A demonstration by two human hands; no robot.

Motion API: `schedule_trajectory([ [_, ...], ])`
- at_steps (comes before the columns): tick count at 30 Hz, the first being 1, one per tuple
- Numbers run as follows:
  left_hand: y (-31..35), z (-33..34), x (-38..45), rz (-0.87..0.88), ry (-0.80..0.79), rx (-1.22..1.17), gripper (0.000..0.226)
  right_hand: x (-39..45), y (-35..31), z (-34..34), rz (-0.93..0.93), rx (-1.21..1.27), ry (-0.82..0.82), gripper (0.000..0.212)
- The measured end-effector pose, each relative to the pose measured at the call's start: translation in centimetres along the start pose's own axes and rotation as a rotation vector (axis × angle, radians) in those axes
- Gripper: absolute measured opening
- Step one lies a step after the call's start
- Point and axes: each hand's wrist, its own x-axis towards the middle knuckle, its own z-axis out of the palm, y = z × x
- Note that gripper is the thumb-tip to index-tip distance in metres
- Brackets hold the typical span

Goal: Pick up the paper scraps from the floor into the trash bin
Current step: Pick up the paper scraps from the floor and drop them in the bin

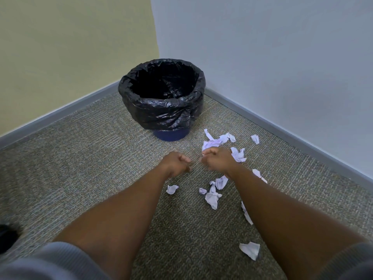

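Observation:
A blue trash bin [170, 136] lined with a black bag [161, 110] stands in the corner of the carpeted floor. Several crumpled white paper scraps lie to its right and in front: a pile [219, 139], one scrap [255, 138] further right, a cluster [213, 196] between my forearms, and one near scrap [250, 250]. My right hand [217, 160] has its fingers curled at the near edge of the pile, with a bit of paper showing at its fingertips. Beside it, my left hand [176, 162] is curled and slightly blurred, with nothing seen in it.
Two walls meet behind the bin, with a grey baseboard [282, 128] along each. A dark object [6, 237] sits at the left edge of the floor. Grey sleeves [50, 261] show at the bottom.

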Motion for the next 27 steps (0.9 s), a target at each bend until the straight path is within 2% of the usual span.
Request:
schedule_trajectory([
  [3, -1.9, 0.5, -0.1, -0.135, -0.059, 0.197, 0.035, 0.4, 1.8, -0.1, -0.114, -0.484, 0.009, 0.052],
  [5, -3.0, 0.7, -0.3, -0.209, -0.098, 0.326, 0.046, 0.4, 3.2, 0.3, -0.115, -0.689, -0.031, 0.072],
  [8, -3.8, 0.9, -1.0, -0.267, -0.137, 0.515, 0.068, 0.0, 5.1, 1.0, -0.043, -0.891, -0.141, 0.097],
  [9, -4.2, 1.0, -1.1, -0.266, -0.133, 0.558, 0.070, -0.1, 5.6, 1.1, -0.029, -0.921, -0.172, 0.102],
  [11, -4.9, 1.4, -0.9, -0.228, -0.111, 0.565, 0.058, -0.4, 6.3, 1.3, -0.016, -0.978, -0.220, 0.106],
  [14, -5.8, 2.1, -0.5, -0.115, -0.081, 0.483, 0.021, -0.6, 6.9, 1.7, -0.031, -1.036, -0.218, 0.098],
  [17, -5.8, 3.1, -0.4, -0.015, -0.117, 0.399, 0.011, -0.6, 7.3, 1.8, -0.048, -1.029, -0.163, 0.079],
  [21, -4.9, 4.6, 0.1, 0.082, -0.138, 0.299, 0.032, -0.6, 7.6, 1.6, -0.027, -1.000, -0.156, 0.075],
  [24, -3.7, 5.5, 0.5, 0.153, -0.175, 0.331, 0.054, -0.8, 7.4, 1.3, -0.054, -0.977, -0.136, 0.063],
  [27, -2.8, 6.5, 0.8, 0.213, -0.197, 0.399, 0.049, -1.0, 7.3, 1.1, -0.080, -0.943, -0.111, 0.054],
])
